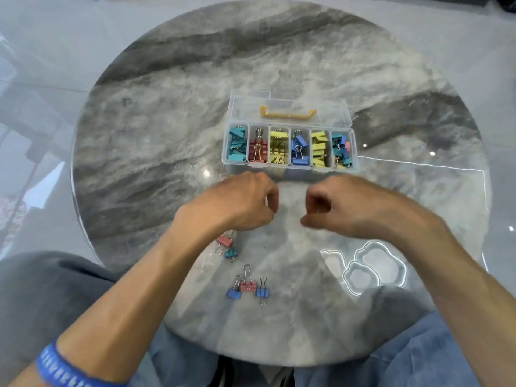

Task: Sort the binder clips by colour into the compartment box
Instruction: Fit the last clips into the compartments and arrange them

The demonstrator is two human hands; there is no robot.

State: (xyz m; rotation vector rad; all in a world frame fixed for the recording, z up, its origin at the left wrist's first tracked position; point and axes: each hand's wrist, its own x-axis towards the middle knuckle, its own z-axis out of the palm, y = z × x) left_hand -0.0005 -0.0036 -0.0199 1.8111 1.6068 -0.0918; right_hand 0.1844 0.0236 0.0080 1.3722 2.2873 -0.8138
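A clear compartment box (290, 166) stands open mid-table, its lid with an orange handle (287, 114) tipped back. From left to right its compartments hold teal, red, yellow, blue and yellow clips; the last (341, 149) mixes teal, red and blue. My left hand (245, 203) and right hand (346, 209) hover just in front of the box with fingers curled, and no clip shows in either. Loose on the table nearer me lie a red clip (224, 241), a teal clip (231, 254), a blue clip (234, 294), a red clip (248, 286) and another blue clip (263, 292).
The round grey marble table (156, 152) is glossy, with lamp reflections at its near right. Its front edge curves over my knees in blue jeans (418, 358). A blue wristband (60, 367) sits on my left wrist. Pale floor surrounds the table.
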